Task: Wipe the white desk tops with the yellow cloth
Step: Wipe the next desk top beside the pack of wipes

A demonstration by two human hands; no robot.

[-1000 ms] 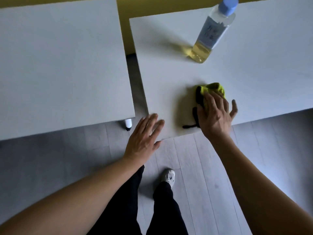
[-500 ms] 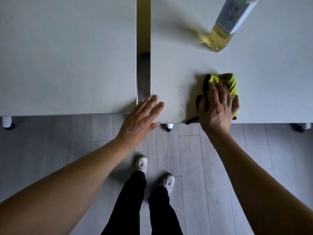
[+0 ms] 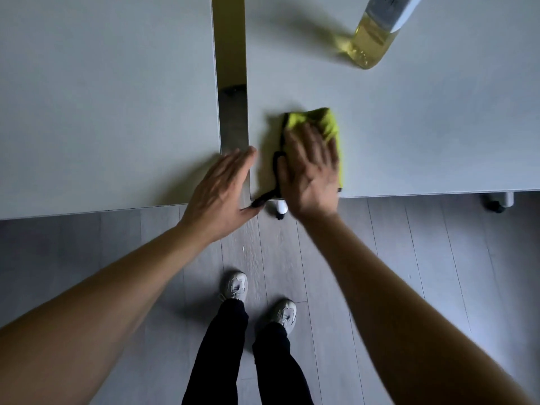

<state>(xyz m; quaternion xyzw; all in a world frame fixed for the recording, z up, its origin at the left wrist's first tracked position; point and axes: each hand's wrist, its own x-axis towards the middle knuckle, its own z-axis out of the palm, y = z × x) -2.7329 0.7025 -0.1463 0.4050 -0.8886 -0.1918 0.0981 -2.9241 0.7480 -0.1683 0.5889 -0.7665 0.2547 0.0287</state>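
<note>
Two white desks stand side by side with a narrow gap between them. The yellow cloth [image 3: 323, 124], edged in black, lies folded on the right desk [image 3: 423, 135] at its front left corner. My right hand [image 3: 309, 168] presses flat on the cloth with straight fingers. A black loop of the cloth hangs over the desk's front edge. My left hand [image 3: 222, 191] is open with straight fingers, over the gap at the front corner of the left desk [image 3: 102, 97], and it holds nothing.
A clear bottle [image 3: 375, 36] with yellow liquid stands at the back of the right desk. Desk castors [image 3: 498, 200] show under the front edge. Grey plank floor [image 3: 409, 244] and my legs and shoes lie below.
My right hand has slid the cloth leftward to the right desk's front left corner. My left hand stayed beside that corner. The view tilted down and to the right.
</note>
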